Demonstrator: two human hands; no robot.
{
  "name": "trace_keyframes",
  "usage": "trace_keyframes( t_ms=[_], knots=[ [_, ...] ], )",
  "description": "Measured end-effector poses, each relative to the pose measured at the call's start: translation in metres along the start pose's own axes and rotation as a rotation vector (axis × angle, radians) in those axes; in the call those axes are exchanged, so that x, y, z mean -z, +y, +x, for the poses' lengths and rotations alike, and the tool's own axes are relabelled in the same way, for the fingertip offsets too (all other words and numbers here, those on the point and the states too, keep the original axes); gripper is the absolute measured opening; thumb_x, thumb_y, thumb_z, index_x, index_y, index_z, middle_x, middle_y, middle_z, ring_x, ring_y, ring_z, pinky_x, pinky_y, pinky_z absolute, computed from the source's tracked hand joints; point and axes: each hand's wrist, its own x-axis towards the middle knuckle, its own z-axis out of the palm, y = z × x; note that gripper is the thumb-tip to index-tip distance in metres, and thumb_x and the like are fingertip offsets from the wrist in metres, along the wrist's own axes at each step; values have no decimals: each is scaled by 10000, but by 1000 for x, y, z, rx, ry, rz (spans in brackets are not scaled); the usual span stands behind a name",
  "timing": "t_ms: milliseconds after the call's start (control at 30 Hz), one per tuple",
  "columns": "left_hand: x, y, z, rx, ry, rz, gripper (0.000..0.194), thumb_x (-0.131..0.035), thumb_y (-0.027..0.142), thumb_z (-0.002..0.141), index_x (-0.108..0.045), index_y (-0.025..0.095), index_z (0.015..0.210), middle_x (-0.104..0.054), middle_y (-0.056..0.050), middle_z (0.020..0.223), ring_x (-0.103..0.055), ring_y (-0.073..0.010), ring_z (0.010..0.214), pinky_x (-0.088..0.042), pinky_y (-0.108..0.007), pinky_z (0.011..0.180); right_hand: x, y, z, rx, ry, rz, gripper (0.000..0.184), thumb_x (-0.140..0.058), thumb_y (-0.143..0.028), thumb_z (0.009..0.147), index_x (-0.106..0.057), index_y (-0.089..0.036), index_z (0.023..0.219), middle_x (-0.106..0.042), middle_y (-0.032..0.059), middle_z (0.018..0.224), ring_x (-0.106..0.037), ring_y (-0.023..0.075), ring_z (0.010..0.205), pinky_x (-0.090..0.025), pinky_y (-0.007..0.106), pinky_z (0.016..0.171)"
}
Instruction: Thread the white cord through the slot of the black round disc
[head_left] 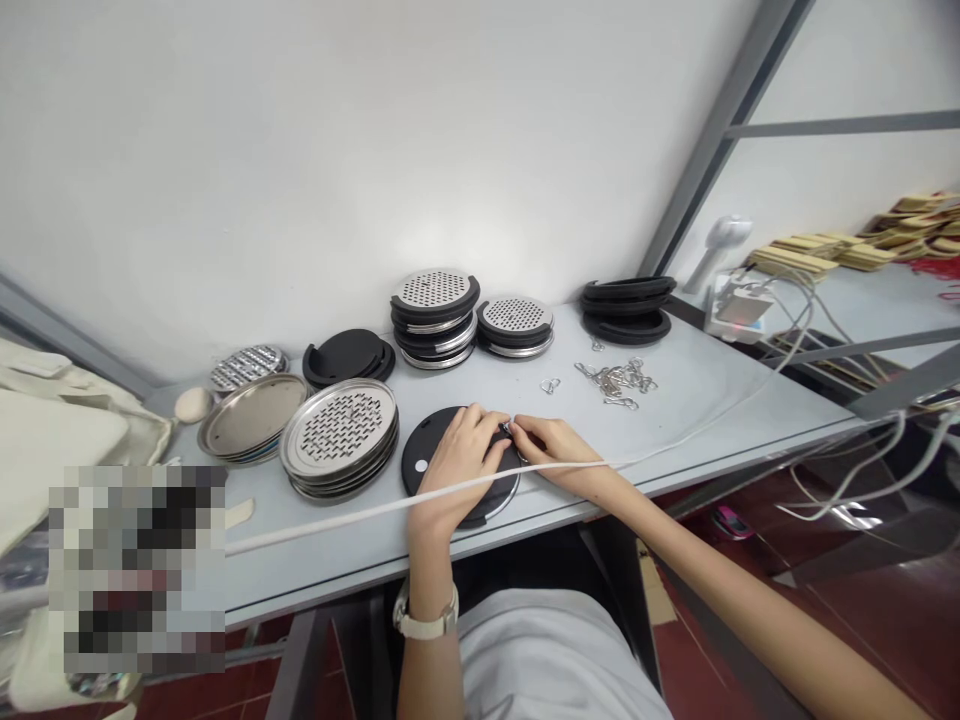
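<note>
Your left hand (459,452) lies flat-fingered across the top of a round black lid (450,470), pressing on it with the fingers curled loosely, while your right hand (553,447) pinches something small and metallic at the lid's right edge (too small to make out what). The lid sits at the near edge of the grey table (720,400), straight in front of you; it is matte black with a bright steel rim showing at the lower right and a small pale dot on its left side. A white cable (337,512) runs across the table and over both your wrists.

To the left of the lid stands a stack of perforated steel discs (339,435), then a stack of plain steel trays (251,415). Behind are more black-rimmed perforated lids (435,318), stacked. A loose heap of small wire clips (616,380) lies to the right, near your right hand.

No brand, label or writing can be read on any of it.
</note>
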Motion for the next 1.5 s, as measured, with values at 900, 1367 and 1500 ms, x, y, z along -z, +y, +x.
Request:
trace_keyframes(
  t_ms=[900,1367,1500],
  knots=[
    [2,1,0,4,-24,-8,216,-462,147,907,-545,227,1089,-512,-38,995,-487,-201,989,-425,-351,904,-1,0,-1,-34,22,13,269,-361,-342,926,-475,-190,735,-504,-27,612,-446,100,516,-317,217,524],
    [1,0,-1,-5,-23,2,231,-470,145,908,-538,227,1113,-514,-36,1010,-483,-199,1006,-419,-342,918,-1,1,-2,-15,5,-24,210,-387,-269,893,-507,-181,745,-533,-15,625,-445,98,518,-319,209,526],
    [1,0,-1,-2,-24,0,239,-473,148,906,-536,230,1121,-514,-37,1016,-486,-200,1011,-420,-344,923,0,0,-2,-24,2,-35,194,-390,-263,886,-496,-184,744,-529,-16,624,-439,99,516,-314,209,525]
  ],
)
